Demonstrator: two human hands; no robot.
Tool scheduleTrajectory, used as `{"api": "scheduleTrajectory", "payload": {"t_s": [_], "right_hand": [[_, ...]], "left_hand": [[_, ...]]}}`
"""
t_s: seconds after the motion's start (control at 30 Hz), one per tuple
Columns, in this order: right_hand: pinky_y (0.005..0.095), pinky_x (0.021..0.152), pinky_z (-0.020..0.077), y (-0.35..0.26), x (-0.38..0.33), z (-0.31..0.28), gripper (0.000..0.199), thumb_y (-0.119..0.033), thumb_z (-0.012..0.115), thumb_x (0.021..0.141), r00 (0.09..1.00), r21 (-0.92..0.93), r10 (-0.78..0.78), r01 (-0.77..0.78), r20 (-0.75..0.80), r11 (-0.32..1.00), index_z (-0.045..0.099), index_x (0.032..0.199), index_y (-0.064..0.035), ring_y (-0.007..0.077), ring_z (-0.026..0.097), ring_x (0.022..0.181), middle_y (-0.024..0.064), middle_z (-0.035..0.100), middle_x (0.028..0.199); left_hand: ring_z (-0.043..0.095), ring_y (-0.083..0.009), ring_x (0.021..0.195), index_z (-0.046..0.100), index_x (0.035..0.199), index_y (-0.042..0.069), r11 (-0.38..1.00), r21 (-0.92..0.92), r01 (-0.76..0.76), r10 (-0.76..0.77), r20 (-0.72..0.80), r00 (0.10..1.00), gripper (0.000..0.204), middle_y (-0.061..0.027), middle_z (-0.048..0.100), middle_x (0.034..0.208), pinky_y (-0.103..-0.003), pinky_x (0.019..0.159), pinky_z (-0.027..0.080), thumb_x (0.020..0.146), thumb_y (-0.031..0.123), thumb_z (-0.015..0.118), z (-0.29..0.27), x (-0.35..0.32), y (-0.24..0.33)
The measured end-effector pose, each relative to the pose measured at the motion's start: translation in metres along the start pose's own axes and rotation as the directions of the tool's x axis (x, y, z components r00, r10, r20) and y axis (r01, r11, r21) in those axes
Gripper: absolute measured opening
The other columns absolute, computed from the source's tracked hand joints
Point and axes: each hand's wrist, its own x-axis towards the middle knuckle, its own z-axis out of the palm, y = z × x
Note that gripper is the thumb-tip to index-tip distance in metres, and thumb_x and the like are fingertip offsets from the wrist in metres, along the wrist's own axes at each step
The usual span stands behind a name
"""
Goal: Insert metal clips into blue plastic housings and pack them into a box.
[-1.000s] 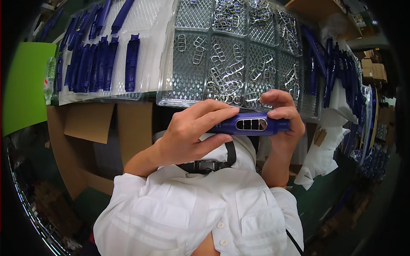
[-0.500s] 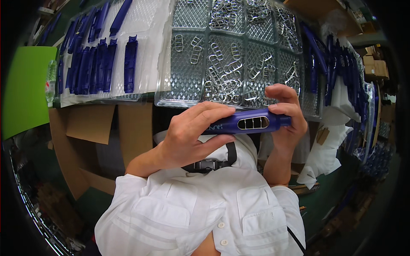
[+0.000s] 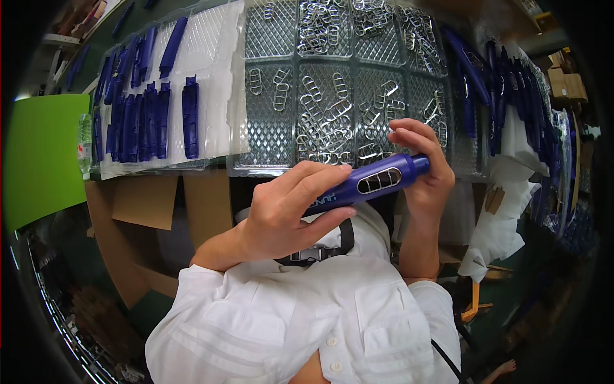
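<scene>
1. The left hand (image 3: 288, 201) is closed on the left part of a blue casing (image 3: 348, 192), fingers along the top and thumb below.
2. The right hand (image 3: 432, 176) curls around the casing's narrower right end, with two fingers lifted clear of it; its thumb seems mostly hidden, so I cannot tell how firmly it grips.
3. The casing is in front of the person's waist, slanting so its right end sits higher in the view. Its long oval window has a silver rim with crossbars, and pale printing shows beside the left hand.
4. Beyond the hands, a clear tray (image 3: 268, 137) has compartments, many with loose silver frames (image 3: 326, 121).
5. To the left, blue half-shells (image 3: 190, 121) lie in rows on a white sheet (image 3: 217, 115).
6. More blue parts (image 3: 470, 67) are heaped right of the tray.
7. An open cardboard box (image 3: 208, 200) is below the tray's left side, near a plastic bottle (image 3: 84, 147) and a green panel (image 3: 48, 160).
</scene>
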Motion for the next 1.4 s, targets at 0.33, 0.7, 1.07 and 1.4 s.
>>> {"api": "scheduleTrajectory", "payload": {"t_s": [0.33, 0.7, 1.07, 1.4], "right_hand": [[0.0288, 0.093, 0.0546, 0.008, -0.014, -0.021, 0.031, 0.009, 0.065, 0.094, 0.971, 0.029, 0.227, -0.226, -0.077, 0.974, 0.067, 0.124, 0.0041, 0.0176, 0.068, 0.106, 0.0159, 0.064, 0.134], [0.0256, 0.081, 0.0546, -0.002, 0.008, -0.014, 0.024, 0.006, 0.066, 0.095, 0.954, -0.148, 0.258, -0.28, -0.151, 0.949, 0.07, 0.119, 0.002, 0.0126, 0.068, 0.095, 0.0099, 0.068, 0.127], [0.0399, 0.084, 0.0549, 0.066, 0.175, 0.084, 0.023, -0.023, 0.072, 0.095, 0.942, -0.875, 0.229, 0.113, 0.244, 0.471, 0.077, 0.11, -0.0067, 0.0317, 0.073, 0.095, 0.013, 0.075, 0.106], [0.0299, 0.085, 0.0548, 0.115, 0.189, 0.052, 0.026, -0.02, 0.072, 0.1, 0.917, -0.747, 0.218, 0.116, 0.335, 0.655, 0.076, 0.12, -0.0044, 0.0146, 0.07, 0.091, 0.0074, 0.075, 0.105]], "left_hand": [[0.069, -0.0084, 0.074, 0.076, 0.126, 0.011, 0.927, 0.364, 0.088, 0.0, -0.236, 0.972, 0.033, -0.0052, 0.076, 0.097, -0.024, 0.062, 0.053, 0.094, 0.018, 0.079, -0.103, 0.146, -0.108], [0.063, -0.0201, 0.122, 0.055, 0.143, -0.01, 0.984, 0.174, 0.048, 0.07, -0.617, 0.784, 0.051, -0.0193, 0.068, 0.133, -0.028, 0.105, 0.048, 0.107, 0.027, 0.057, -0.278, 0.266, -0.248], [0.051, -0.0269, 0.134, 0.047, 0.151, 0.001, 0.925, 0.258, 0.277, 0.326, -0.916, -0.234, 0.056, -0.0144, 0.055, 0.15, -0.047, 0.115, 0.037, 0.104, 0.032, 0.047, -0.255, -0.177, -0.019], [0.041, -0.0336, 0.147, 0.038, 0.158, 0.006, 0.641, -0.671, -0.372, -0.756, -0.636, -0.157, 0.069, -0.0125, 0.047, 0.157, -0.058, 0.119, 0.029, 0.109, 0.053, 0.033, -0.24, -0.383, -0.145]]}}
